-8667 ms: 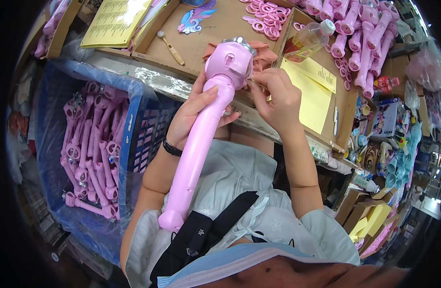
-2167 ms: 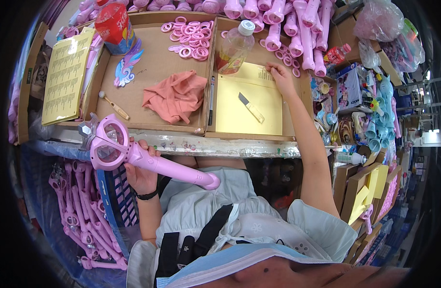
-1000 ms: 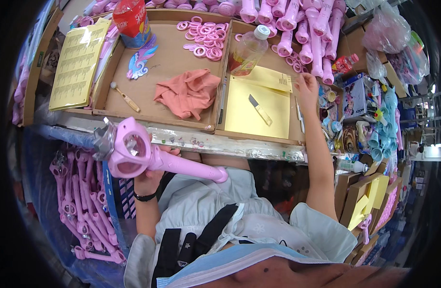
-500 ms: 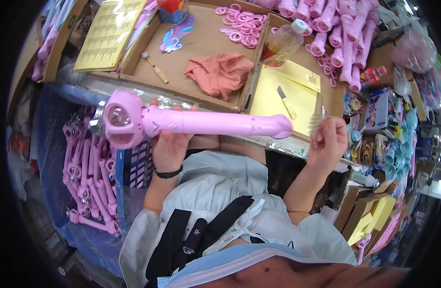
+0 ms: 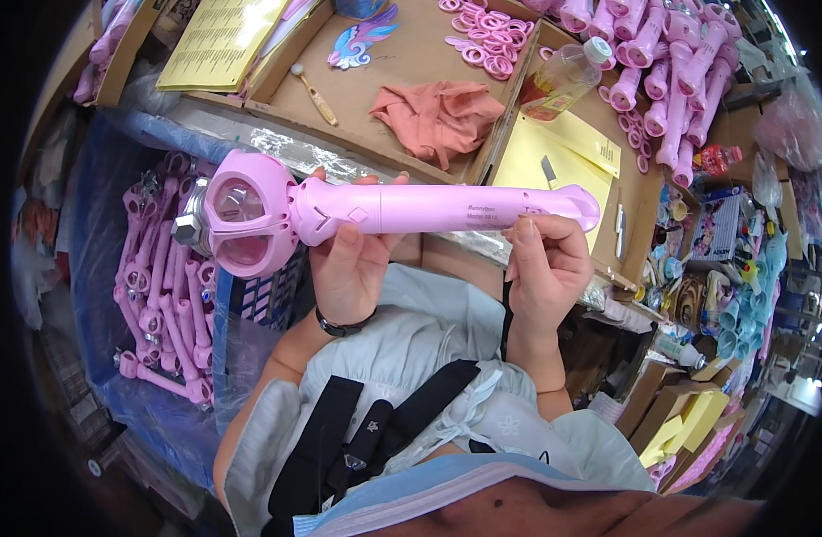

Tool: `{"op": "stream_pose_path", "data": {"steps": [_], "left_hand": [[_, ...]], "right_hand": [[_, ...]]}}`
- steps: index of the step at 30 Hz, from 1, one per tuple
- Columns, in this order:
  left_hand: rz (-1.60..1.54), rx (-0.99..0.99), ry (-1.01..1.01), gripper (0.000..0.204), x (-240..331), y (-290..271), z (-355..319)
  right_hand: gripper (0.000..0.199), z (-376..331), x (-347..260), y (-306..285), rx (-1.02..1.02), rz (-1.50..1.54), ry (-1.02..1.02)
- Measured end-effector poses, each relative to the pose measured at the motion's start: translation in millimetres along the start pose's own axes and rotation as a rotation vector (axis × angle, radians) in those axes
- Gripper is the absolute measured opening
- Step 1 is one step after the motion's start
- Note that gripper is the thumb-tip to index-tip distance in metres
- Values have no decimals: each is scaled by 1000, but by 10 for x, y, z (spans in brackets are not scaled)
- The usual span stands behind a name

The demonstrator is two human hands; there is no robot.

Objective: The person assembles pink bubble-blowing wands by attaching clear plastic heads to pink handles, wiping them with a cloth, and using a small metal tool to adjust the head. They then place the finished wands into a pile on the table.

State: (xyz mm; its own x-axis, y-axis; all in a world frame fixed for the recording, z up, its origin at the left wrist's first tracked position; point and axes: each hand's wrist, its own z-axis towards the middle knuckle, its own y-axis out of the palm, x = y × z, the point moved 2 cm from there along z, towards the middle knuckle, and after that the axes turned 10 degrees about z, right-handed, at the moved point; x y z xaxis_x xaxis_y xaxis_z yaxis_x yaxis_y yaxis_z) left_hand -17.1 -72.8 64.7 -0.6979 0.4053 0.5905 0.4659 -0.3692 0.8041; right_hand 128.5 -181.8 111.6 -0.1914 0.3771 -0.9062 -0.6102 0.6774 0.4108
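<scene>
A long pink toy wand [image 5: 429, 208] lies level across the view, its round openwork head with clear windows to the left and a silvery nut-like knob at the tip. My left hand [image 5: 350, 268] grips the shaft just right of the head, thumb in front and fingers behind. Close to the other end, my right hand [image 5: 547, 264] has thumb and forefinger pinched against the shaft's lower edge, by some small dark print. Whether anything tiny sits in that pinch cannot be made out.
A blue crate [image 5: 115, 349] on the left holds several similar wands. Beyond lie cardboard trays with an orange cloth [image 5: 438, 121], a small brush [image 5: 315, 95], pink rings [image 5: 487, 40], a bottle [image 5: 565, 80], yellow sheets [image 5: 527, 161] and a knife [image 5: 550, 172]. Pink wand parts [image 5: 671, 80] are piled far right.
My right hand has come left from beside the wand's end to touch its shaft. The wand has turned about its length, showing the print, and its right end is slightly higher.
</scene>
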Motion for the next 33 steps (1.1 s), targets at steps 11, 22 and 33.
{"op": "stream_pose_path", "data": {"steps": [11, 22, 33], "left_hand": [[-5, 21, -21, 63, 30, 54, -35], [-32, 54, -50, 59, 39, 14, -22], [-26, 69, -52, 59, 26, -6, -18]], "right_hand": [[12, -18, 5, 110, -9, -89, 11], [12, -18, 33, 136, -1, -144, 13], [12, 2, 56, 136, 0, -156, 18]]}}
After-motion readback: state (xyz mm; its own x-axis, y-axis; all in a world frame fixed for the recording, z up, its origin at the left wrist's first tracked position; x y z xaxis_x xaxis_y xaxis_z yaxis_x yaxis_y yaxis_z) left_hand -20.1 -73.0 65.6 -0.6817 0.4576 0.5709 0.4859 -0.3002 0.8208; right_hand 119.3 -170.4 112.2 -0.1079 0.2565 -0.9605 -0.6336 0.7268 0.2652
